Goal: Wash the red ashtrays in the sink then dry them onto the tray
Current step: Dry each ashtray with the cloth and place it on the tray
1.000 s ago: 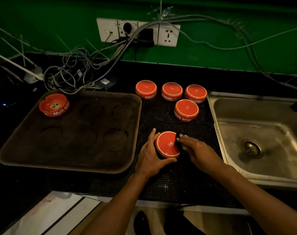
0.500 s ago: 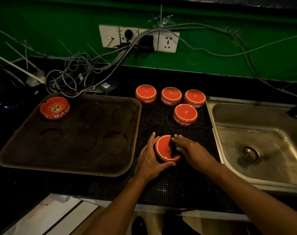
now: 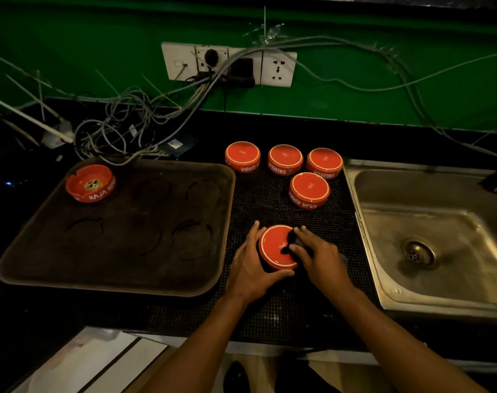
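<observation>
head view: you are cupping the upside-down red ashtray (image 3: pixel 277 248) with your left hand (image 3: pixel 251 268), fingers and thumb curled round its left and near rim, while your right hand (image 3: pixel 319 258) is pressing a dark cloth (image 3: pixel 291 242) against its right side, fingers bent over the cloth. since a second ago the ashtray is tipping further, its left edge lifting so the flat base is facing up and toward you; the cloth is working round the wall, so drying looks to be under way, not finished. it is sitting on the black mesh mat (image 3: pixel 270 304), between the brown tray (image 3: pixel 122 282) and the steel sink (image 3: pixel 440 279). being round, it has no long axis; its mouth is pointing down and away. one ashtray (image 3: pixel 90 183) is sitting mouth-up on the tray's far left corner; four more are waiting upturned behind.
</observation>
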